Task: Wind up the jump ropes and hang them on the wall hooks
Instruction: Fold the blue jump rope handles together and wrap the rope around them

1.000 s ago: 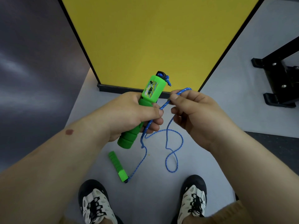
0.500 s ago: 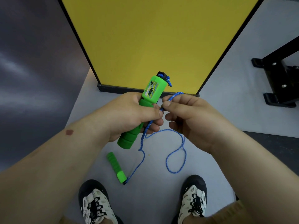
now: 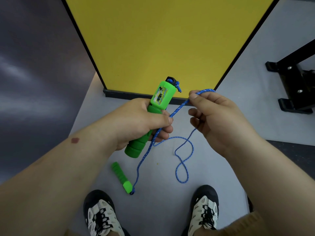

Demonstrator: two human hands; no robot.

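Head view: left hand point(image 3: 141, 120) grips green counter handle point(image 3: 151, 114) upright at centre, thumb pressing blue rope point(image 3: 180, 106) against it. Right hand point(image 3: 216, 120), just beside, pinches rope between thumb and forefinger. Second handle point(image 3: 121, 178) lies on floor point(image 3: 158, 201).

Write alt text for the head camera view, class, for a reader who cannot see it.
A person's left hand grips a green jump rope handle while the right hand pinches its blue rope taut between them. The slack loops down to a second green handle on the grey floor, near two sneakers.
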